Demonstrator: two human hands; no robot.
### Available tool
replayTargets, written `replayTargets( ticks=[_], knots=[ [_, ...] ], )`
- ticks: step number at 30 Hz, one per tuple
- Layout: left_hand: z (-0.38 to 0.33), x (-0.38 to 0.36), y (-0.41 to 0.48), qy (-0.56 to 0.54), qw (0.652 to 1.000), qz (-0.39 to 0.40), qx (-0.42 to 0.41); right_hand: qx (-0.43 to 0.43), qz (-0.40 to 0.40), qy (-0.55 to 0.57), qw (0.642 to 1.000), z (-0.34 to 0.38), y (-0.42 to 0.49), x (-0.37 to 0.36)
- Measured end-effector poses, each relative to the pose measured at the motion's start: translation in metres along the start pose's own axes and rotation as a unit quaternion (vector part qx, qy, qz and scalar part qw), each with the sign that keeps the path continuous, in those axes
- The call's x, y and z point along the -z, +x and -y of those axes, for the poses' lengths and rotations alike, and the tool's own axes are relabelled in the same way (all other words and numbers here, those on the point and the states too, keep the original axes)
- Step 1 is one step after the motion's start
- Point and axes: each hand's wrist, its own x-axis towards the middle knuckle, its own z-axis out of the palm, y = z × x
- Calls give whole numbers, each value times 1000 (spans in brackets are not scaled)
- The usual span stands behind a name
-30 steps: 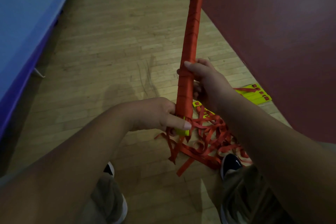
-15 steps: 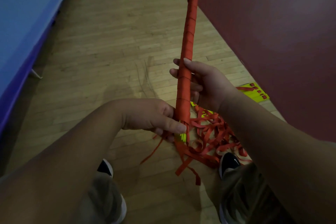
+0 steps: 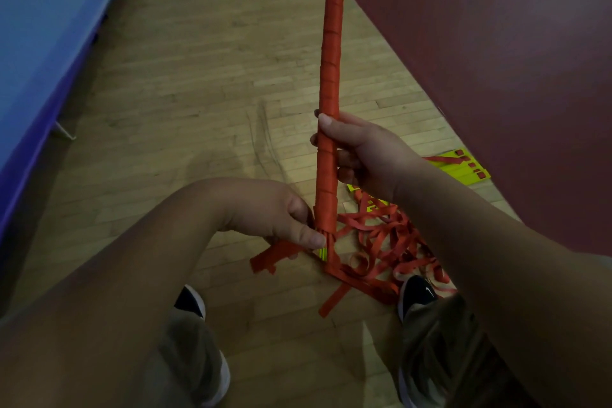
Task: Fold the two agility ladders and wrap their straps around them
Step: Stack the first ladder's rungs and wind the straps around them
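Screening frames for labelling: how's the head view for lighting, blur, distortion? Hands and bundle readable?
Head view: dim and underexposed, forearms near the lens dark; left hand and right hand gripping the wrapped ladder are readable, loose straps too. Head view: soft, no glare, faint shadows on the wooden floor. Head view: wide-angle bows the edge of the maroon surface; the ladder's top is cropped.

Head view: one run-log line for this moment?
right hand: grips wrapped ladder mid-length, upright | left hand: pinches its lower end | loose straps: heaped on floor | second ladder: flat on floor
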Motion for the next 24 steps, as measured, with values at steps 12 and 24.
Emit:
replayTargets(
  ticks=[12,24],
  knots=[
    [3,0,4,-33,999,15,7,26,-66,-26,997,0,-2,0],
    [8,-3,12,59,998,-9,25,43,-117,-63,990,-6,3,-3]
  ],
)
